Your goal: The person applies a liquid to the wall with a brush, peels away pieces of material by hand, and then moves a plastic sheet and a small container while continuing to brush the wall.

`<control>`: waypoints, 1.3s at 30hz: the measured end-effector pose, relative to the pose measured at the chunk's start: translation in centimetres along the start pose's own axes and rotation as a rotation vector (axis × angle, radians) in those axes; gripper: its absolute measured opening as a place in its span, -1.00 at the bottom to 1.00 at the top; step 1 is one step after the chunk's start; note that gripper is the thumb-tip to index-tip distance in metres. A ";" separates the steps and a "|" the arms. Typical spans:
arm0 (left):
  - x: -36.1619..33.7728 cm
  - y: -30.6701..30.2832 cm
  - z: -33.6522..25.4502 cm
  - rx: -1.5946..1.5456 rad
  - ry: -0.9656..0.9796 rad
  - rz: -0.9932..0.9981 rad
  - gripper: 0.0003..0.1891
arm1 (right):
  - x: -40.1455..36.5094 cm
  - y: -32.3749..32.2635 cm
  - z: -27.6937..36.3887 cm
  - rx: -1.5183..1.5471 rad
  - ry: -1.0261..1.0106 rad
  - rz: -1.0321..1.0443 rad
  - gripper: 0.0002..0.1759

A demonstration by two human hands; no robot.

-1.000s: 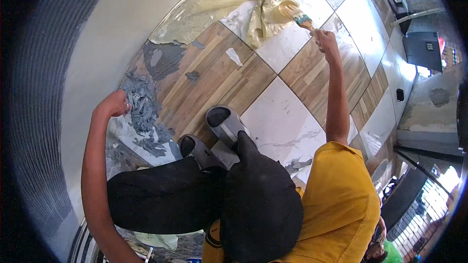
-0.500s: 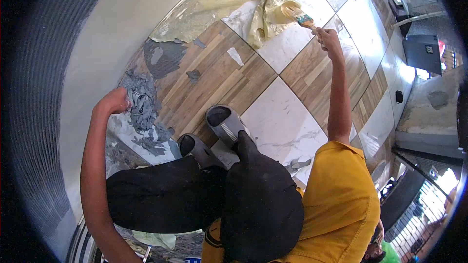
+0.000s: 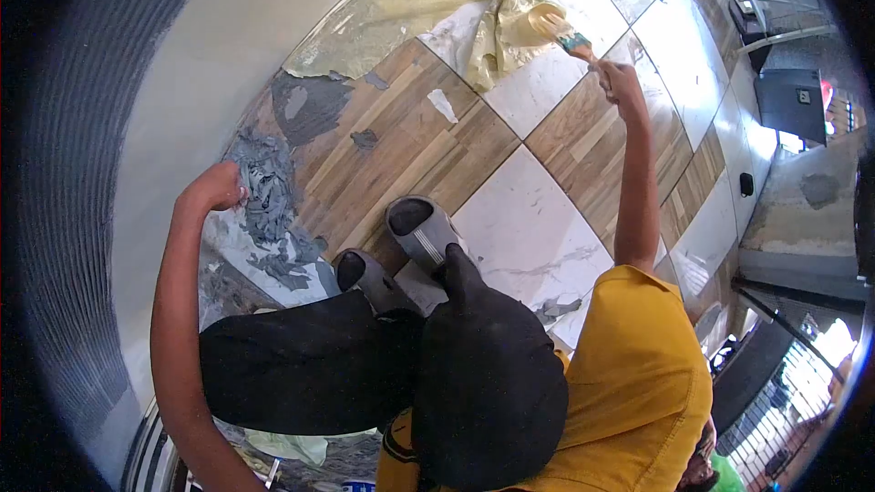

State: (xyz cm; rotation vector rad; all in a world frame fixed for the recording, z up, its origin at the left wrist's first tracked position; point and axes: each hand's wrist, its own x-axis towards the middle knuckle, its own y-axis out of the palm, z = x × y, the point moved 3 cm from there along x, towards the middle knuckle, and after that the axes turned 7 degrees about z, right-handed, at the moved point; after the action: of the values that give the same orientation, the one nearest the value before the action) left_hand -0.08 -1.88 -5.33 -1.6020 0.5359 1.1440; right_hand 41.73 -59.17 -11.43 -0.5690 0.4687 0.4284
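My right hand (image 3: 622, 87) is closed round the handle of a paintbrush (image 3: 576, 44). Its bristles sit at the mouth of a cream-coloured paint container (image 3: 527, 25), which is partly covered by crumpled yellowish plastic. At the foot of the wall on the left, my left hand (image 3: 217, 186) is curled into a fist. Whatever its fingers might hold is hidden. Beside that fist lies a heap of grey scraped flakes (image 3: 266, 184) on the floor.
A pale curved wall (image 3: 169, 109) with a ribbed grey band runs along the left. Yellowish plastic sheeting (image 3: 401, 14) covers the floor at the top. My grey slides (image 3: 428, 239) stand on checkered tiles (image 3: 538, 210). A dark box (image 3: 791, 100) and another person's head (image 3: 700, 465) are at right.
The brush and my right hand have shifted slightly down and to the right, with the bristles still by the container. My left hand has stayed almost in place.
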 end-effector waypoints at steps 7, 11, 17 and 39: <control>1.4 1.3 1.3 0.024 0.036 0.017 -0.59 | -0.2 2.4 -7.5 0.568 0.001 0.131 -0.62; 1.2 0.7 1.0 -0.024 0.030 0.051 -0.67 | 0.1 3.7 -9.3 0.694 -0.037 0.265 -0.63; 1.0 0.8 0.9 -0.009 0.036 -0.032 -0.74 | 0.5 4.8 -9.8 0.650 -0.073 0.190 -0.64; -8.8 4.6 2.4 -0.296 -0.091 -0.004 -0.67 | -15.1 41.2 15.7 0.572 -0.794 0.542 -0.76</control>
State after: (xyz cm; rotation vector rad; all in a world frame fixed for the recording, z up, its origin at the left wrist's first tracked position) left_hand -8.60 -3.10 0.20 -1.7891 0.3140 1.3335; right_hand 13.45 -22.26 -8.60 0.3126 -0.0481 0.9432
